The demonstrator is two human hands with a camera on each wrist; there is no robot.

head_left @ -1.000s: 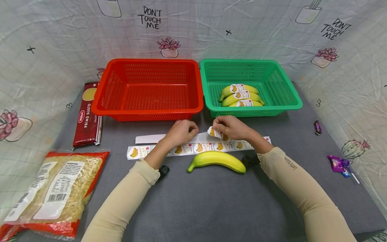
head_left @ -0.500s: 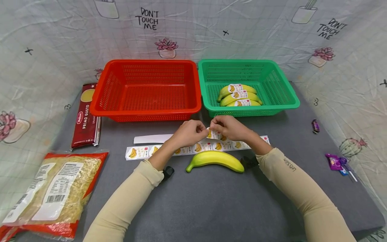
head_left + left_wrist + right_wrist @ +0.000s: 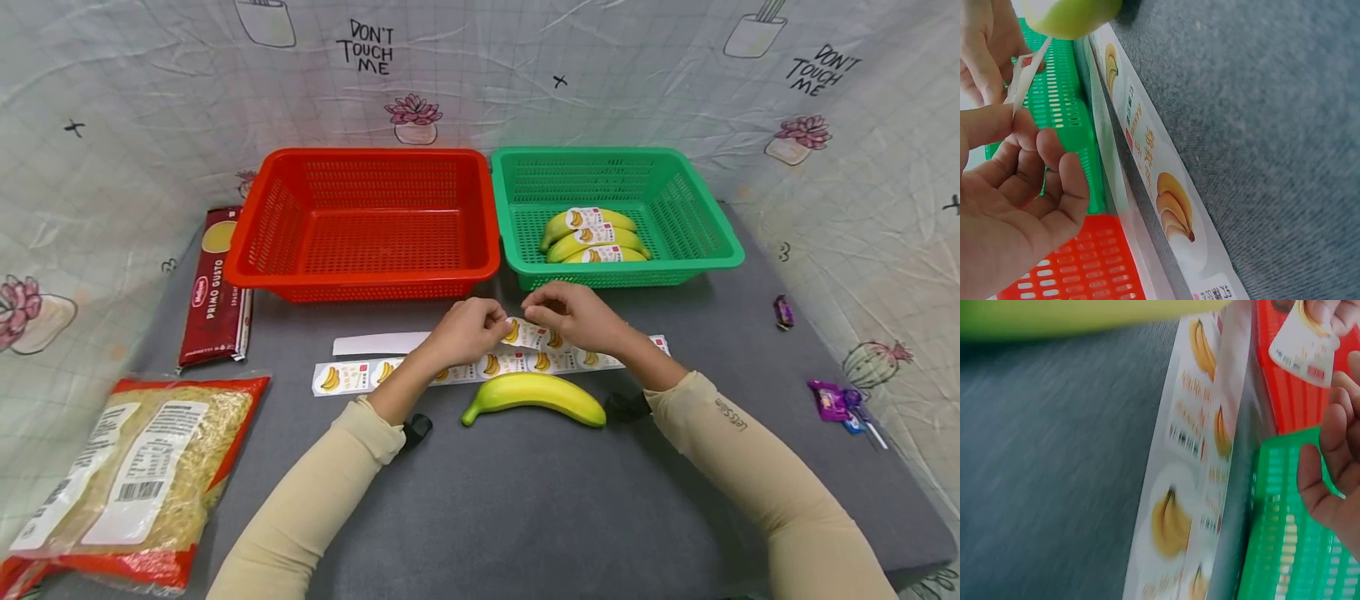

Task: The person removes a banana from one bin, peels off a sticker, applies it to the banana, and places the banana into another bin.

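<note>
— What colours are the two baskets?
— One is a red basket (image 3: 362,218) and the other is a green basket (image 3: 617,179). Both have little holes all over.
— And the banana (image 3: 534,395)?
— Yellow, with a green tip. The bananas in the basket (image 3: 592,236) are yellow too, with white labels.
— What is on the sticker strip (image 3: 480,367)?
— It is white with small yellow banana pictures and tiny red squares.
— The table mat (image 3: 525,517)?
— Grey.
— The wall cloth (image 3: 135,108)?
— White with thin grid lines, pink flowers in pots and black words.
— The sleeves (image 3: 315,492)?
— Pale tan.
— The pasta box (image 3: 216,287)?
— Dark red.
</note>
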